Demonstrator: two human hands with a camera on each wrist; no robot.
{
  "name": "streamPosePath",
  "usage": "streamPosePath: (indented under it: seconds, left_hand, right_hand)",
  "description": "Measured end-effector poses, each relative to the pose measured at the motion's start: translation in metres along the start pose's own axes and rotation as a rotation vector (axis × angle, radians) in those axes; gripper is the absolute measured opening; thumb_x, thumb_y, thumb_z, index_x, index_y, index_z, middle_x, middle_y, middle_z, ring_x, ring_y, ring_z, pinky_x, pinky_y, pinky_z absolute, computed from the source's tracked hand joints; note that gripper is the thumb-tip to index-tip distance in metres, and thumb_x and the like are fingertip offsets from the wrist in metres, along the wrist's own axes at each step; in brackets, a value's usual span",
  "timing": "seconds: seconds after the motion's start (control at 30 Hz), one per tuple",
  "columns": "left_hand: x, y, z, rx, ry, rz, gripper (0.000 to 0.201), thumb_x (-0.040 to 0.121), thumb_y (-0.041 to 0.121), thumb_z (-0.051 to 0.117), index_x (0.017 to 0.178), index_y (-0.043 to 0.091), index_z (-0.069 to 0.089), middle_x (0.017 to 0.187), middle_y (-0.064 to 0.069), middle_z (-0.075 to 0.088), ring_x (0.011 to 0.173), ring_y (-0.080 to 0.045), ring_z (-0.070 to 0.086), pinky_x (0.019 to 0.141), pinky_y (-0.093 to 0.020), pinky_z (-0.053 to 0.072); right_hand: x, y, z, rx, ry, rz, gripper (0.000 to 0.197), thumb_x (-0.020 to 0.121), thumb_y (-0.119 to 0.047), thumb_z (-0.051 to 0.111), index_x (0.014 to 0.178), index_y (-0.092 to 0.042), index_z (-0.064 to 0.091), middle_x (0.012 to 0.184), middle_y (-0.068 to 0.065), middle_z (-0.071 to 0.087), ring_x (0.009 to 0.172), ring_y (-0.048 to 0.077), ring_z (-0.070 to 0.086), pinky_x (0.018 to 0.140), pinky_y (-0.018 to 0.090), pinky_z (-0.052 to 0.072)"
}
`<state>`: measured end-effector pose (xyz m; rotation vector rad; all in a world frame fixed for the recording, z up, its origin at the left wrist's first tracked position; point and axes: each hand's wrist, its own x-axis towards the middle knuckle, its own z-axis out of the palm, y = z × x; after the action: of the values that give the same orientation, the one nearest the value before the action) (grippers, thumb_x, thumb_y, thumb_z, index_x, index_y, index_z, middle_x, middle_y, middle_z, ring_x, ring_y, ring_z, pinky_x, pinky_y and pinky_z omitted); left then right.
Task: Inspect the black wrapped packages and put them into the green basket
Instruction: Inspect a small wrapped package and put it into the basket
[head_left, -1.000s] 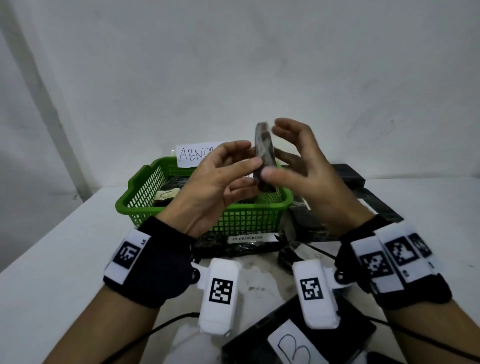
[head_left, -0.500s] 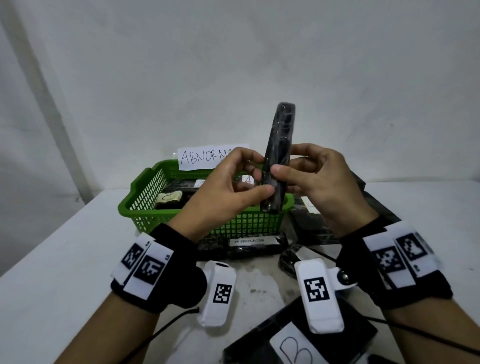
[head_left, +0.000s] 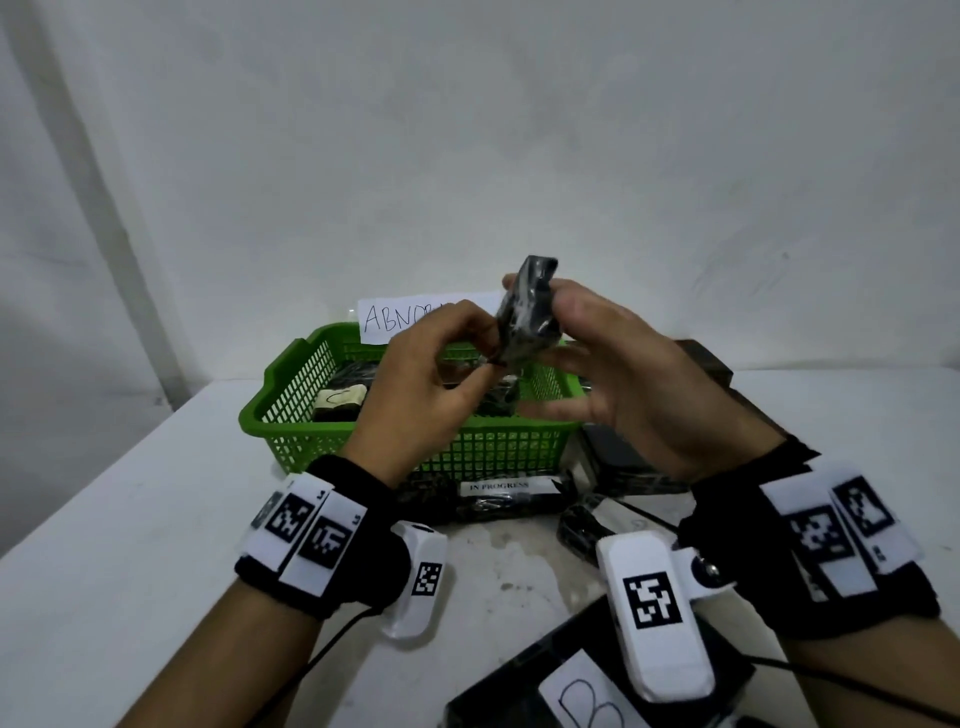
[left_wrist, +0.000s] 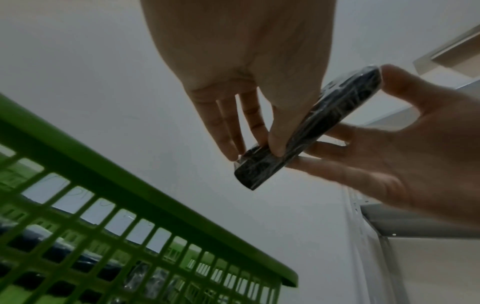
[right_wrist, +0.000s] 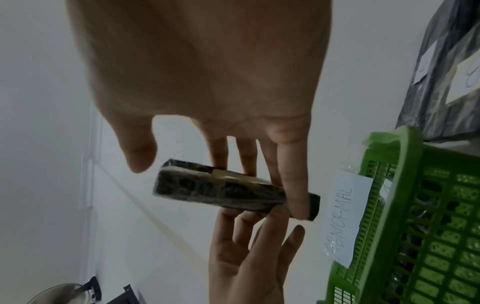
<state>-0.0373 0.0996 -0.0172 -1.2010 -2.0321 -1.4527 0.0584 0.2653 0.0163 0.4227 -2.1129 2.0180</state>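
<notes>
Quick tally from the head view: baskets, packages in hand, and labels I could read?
Green basket: 1
Black wrapped package, held by left hand and right hand: 1
Legible labels: 4 (ABNORMAL, C, IN PROGRESS, B)
Total: 6
The other packages overlap too much to count.

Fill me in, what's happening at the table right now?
A person holds one black wrapped package up above the green basket with both hands, looking it over. The left hand pinches its lower end, and the right hand holds it from the other side. Some packages already lie in the basket, and more sit on the table beside it. This one is not in the basket yet.
</notes>
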Motion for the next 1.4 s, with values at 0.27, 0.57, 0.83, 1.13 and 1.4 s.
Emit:
streamPosePath:
  seconds: [0.27, 0.57, 0.83, 1.13, 1.4]
  left_hand:
    - [-0.002, -0.001, 0.002, 0.044, 0.073, 0.021, 0.009, 0.097, 0.027, 0.06, 0.101, 0.029, 0.068, 0.098, 0.004, 0.068, 0.089, -0.004, 0.064, 0.07, -0.019, 0.055]
    - [0.003, 0.025, -0.009, -0.556, -0.21, -0.546, 0.046, 0.078, 0.04, 0.065, 0.114, 0.013, 0.06, 0.101, -0.014, 0.072, 0.071, -0.021, 0.066, 0.063, -0.03, 0.059]
    - [0.0, 0.024, -0.006, -0.403, -0.327, -0.47, 0.039, 0.084, 0.011, 0.074, 0.118, 0.021, 0.058, 0.118, -0.004, 0.067, 0.092, -0.023, 0.07, 0.077, -0.031, 0.06]
    - [-0.001, 0.023, 0.004, -0.325, -0.326, -0.393, 0.045, 0.076, 0.035, 0.078, 0.116, 0.035, 0.058, 0.089, 0.021, 0.067, 0.079, -0.008, 0.063, 0.067, -0.028, 0.054]
    - [-0.003, 0.009, 0.008, 0.067, -0.015, -0.086, 0.04, 0.081, 0.024, 0.08, 0.111, 0.029, 0.055, 0.11, 0.019, 0.062, 0.095, -0.003, 0.061, 0.073, -0.029, 0.057]
  right_hand:
    - [0.004, 0.009, 0.012, -0.158, 0.274, -0.229, 0.028, 0.076, -0.023, 0.069, 0.104, -0.017, 0.07, 0.103, -0.002, 0.075, 0.097, 0.021, 0.074, 0.09, 0.043, 0.06]
    - [0.004, 0.024, -0.002, -0.416, 0.025, -0.176, 0.092, 0.063, -0.037, 0.087, 0.139, -0.028, 0.035, 0.144, -0.011, 0.043, 0.136, -0.005, 0.044, 0.11, 0.024, 0.043]
    - [0.009, 0.015, -0.022, -0.205, 0.398, 0.037, 0.108, 0.061, -0.069, 0.075, 0.151, -0.033, 0.027, 0.139, 0.002, 0.058, 0.124, 0.02, 0.062, 0.105, 0.049, 0.051]
    - [0.008, 0.013, -0.015, -0.273, 0.414, -0.177, 0.018, 0.092, -0.024, 0.071, 0.104, -0.011, 0.07, 0.084, 0.006, 0.078, 0.083, 0.021, 0.077, 0.079, 0.035, 0.062]
    - [0.001, 0.001, -0.008, -0.165, 0.088, -0.132, 0.056, 0.088, -0.058, 0.054, 0.14, -0.038, 0.054, 0.14, -0.01, 0.062, 0.134, 0.007, 0.053, 0.116, 0.04, 0.039]
